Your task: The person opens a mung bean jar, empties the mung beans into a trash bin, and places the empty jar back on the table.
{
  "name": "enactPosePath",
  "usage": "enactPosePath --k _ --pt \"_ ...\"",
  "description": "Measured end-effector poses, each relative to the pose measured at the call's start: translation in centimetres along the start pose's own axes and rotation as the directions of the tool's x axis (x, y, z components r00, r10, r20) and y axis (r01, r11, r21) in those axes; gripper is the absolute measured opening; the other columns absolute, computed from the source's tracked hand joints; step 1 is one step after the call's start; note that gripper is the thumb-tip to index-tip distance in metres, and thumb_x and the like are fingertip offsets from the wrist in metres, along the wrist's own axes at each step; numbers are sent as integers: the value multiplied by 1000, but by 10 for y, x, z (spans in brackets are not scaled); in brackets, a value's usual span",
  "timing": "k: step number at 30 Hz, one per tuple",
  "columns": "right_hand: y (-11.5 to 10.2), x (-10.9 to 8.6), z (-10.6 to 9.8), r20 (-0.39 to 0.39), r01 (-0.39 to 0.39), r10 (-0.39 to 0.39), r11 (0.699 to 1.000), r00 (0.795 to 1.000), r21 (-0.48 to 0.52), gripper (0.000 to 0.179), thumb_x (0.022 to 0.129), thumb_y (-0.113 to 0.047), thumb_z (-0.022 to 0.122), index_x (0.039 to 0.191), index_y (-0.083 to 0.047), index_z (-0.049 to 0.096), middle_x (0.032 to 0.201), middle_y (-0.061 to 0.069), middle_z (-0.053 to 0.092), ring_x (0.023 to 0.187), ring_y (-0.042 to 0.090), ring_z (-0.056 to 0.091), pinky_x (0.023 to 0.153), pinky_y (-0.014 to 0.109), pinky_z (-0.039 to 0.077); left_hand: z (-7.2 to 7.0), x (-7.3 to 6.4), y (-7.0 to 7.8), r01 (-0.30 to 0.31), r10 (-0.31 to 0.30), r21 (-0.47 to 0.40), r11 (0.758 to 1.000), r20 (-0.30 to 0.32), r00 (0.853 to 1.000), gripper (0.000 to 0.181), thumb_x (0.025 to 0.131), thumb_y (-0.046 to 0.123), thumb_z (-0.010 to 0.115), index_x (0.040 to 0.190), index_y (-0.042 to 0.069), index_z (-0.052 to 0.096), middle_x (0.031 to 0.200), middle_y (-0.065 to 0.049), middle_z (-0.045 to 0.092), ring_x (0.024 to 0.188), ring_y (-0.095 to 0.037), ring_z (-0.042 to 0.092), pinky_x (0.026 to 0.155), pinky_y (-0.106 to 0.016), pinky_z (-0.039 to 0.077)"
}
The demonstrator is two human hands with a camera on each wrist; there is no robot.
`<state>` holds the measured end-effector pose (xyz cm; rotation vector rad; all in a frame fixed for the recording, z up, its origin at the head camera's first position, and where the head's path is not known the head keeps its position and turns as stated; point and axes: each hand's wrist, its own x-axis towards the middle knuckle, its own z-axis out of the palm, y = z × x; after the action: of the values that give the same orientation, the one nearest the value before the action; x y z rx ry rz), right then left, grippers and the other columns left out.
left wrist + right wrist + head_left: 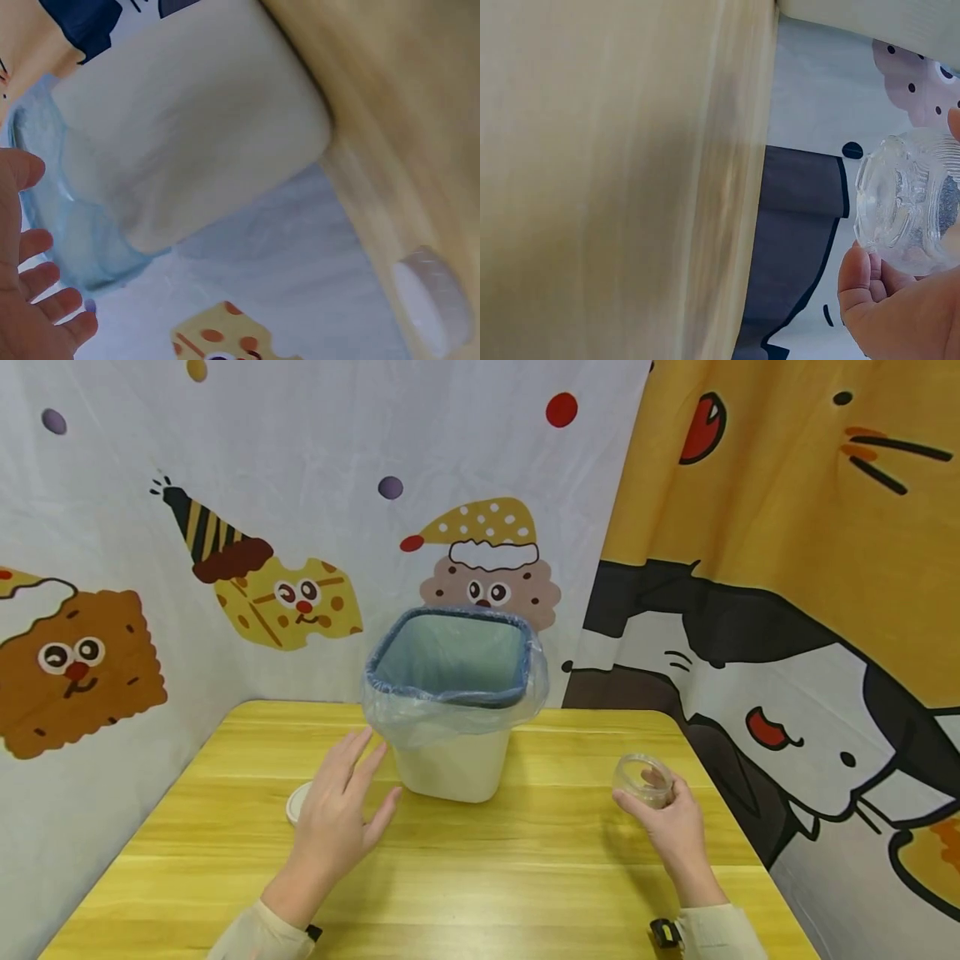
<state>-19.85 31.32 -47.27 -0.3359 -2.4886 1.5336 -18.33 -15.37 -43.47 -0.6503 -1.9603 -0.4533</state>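
Note:
In my right hand I grip a small clear glass jar, held above the right side of the table. The right wrist view shows its threaded neck and fingers around the glass jar. My left hand is empty, its fingers spread, in front of the left side of a white bin. A translucent bag lines the bin and folds over its blue rim. Partly hidden behind my left hand, a round white lid lies on the table; the left wrist view shows the lid's ridged side.
The yellow wooden table carries the bin near its back edge. Behind it hangs a cartoon-printed curtain, with a yellow printed cloth on the right.

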Motion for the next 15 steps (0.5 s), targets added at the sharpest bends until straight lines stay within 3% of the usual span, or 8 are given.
enactPosePath --k 3,7,10,15 --pt "0 0 2 18 -8 8 1000 1000 5 92 90 -44 88 162 -12 40 161 8 52 137 22 51 84 4 45 -4 -14 0 58 -59 17 998 52 997 61 112 48 48 133 -7 68 142 -29 65 128 -51 62 133 -36 31" --pt "0 0 5 74 -20 21 1000 997 -14 97 90 -47 87 164 -12 35 163 9 50 138 25 53 85 8 47 -8 -31 1 128 -132 31 991 141 981 64 111 52 48 132 -5 69 136 -25 69 124 -47 66 112 -54 52" --pt "2 1 8 118 -17 20 1000 993 -21 99 90 -47 87 164 -9 34 164 12 49 141 32 53 86 10 47 -11 -41 4 172 -173 23 985 227 958 56 103 44 67 133 -4 68 135 -23 69 122 -44 67 103 -58 56" --pt "4 4 15 148 -1 8 999 989 -45 97 88 -43 89 160 -4 36 162 17 50 139 35 57 88 12 47 -14 -54 13 218 -206 8 976 372 905 66 84 31 90 138 0 67 135 -17 70 121 -36 69 100 -54 60"
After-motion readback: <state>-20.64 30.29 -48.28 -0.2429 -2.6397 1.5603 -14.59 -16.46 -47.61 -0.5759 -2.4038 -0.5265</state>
